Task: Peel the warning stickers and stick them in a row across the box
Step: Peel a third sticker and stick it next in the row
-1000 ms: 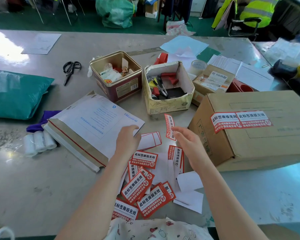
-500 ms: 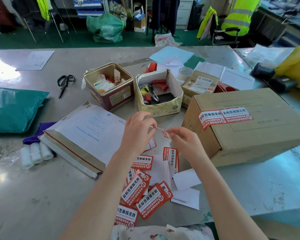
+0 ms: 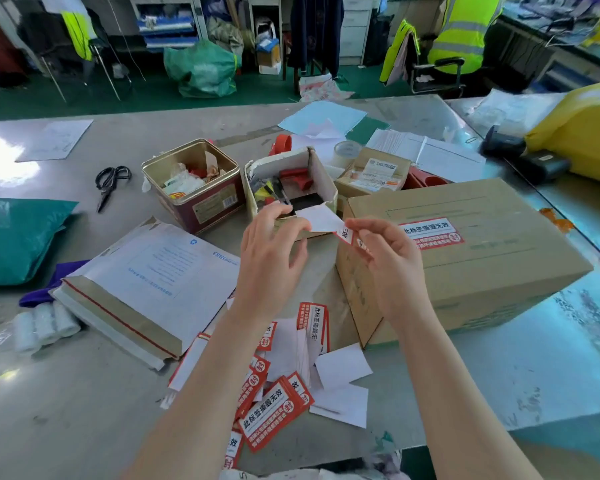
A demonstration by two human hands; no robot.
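A brown cardboard box (image 3: 492, 258) lies at the right, with red-and-white warning stickers (image 3: 432, 233) stuck on its top. My right hand (image 3: 388, 261) pinches a red warning sticker (image 3: 352, 237) in the air beside the box's left edge. My left hand (image 3: 271, 251) pinches the white backing paper (image 3: 321, 218) that peels away from that sticker. Below my wrists, a loose pile of red stickers (image 3: 274, 414) and white backing scraps (image 3: 343, 386) lies on the table.
A white mailer envelope (image 3: 153, 285) lies left of my arms. Behind my hands stand a red tin (image 3: 201, 192) and an open white carton of tools (image 3: 312, 188). Scissors (image 3: 110, 183), a teal bag (image 3: 18, 237) and white rolls (image 3: 42, 325) are at the left.
Both hands rose from the pile and came together. The white backing now stands peeled away from the red sticker between them. The view tilted up toward the room.
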